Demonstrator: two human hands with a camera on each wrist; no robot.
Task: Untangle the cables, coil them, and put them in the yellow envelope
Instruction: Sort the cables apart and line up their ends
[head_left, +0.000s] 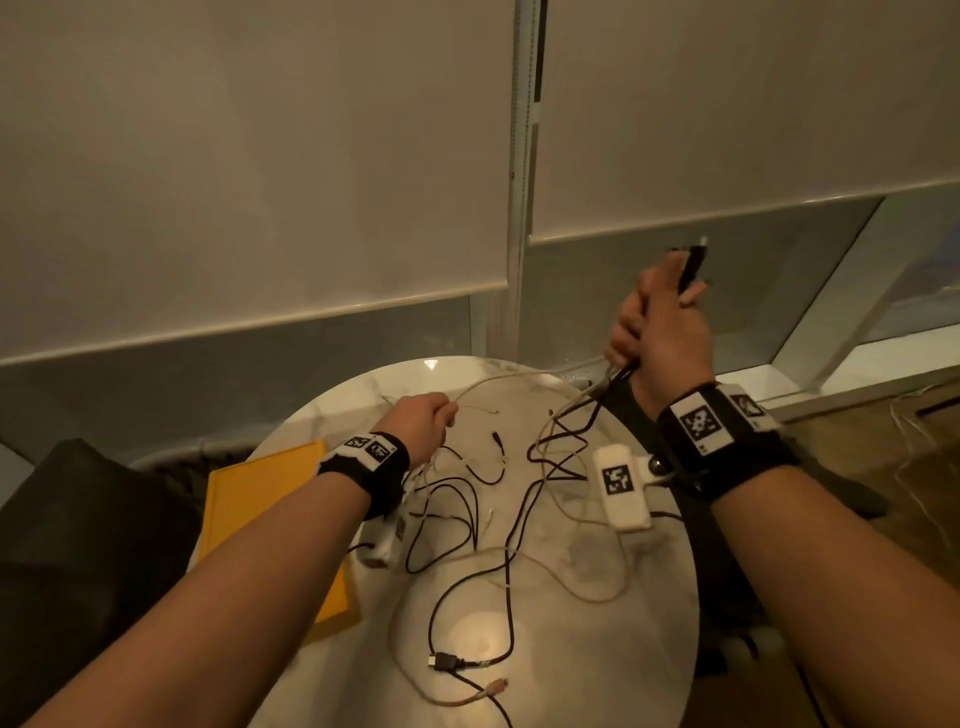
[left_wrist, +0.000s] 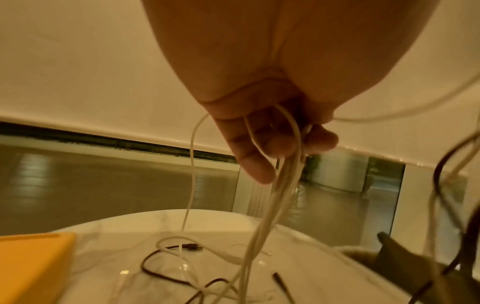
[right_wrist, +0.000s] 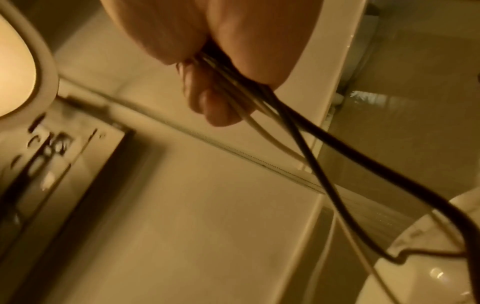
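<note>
Black and white cables (head_left: 498, 525) lie tangled across the round marble table (head_left: 649, 623). My left hand (head_left: 426, 423) is low over the table's far left part and grips white cable strands (left_wrist: 283, 185) that hang down from its curled fingers. My right hand (head_left: 660, 317) is raised above the table's far right edge, fist closed on a bunch of black and white cables (right_wrist: 262, 107) with plug ends (head_left: 693, 260) sticking up above the fist. The yellow envelope (head_left: 254, 499) lies flat at the table's left, partly under my left forearm.
A black USB plug (head_left: 444, 662) and a pinkish connector (head_left: 496, 688) lie near the table's front edge. White roller blinds (head_left: 260, 156) and a window frame stand behind the table. A dark seat (head_left: 78, 519) is at the left; wooden floor (head_left: 883, 441) at the right.
</note>
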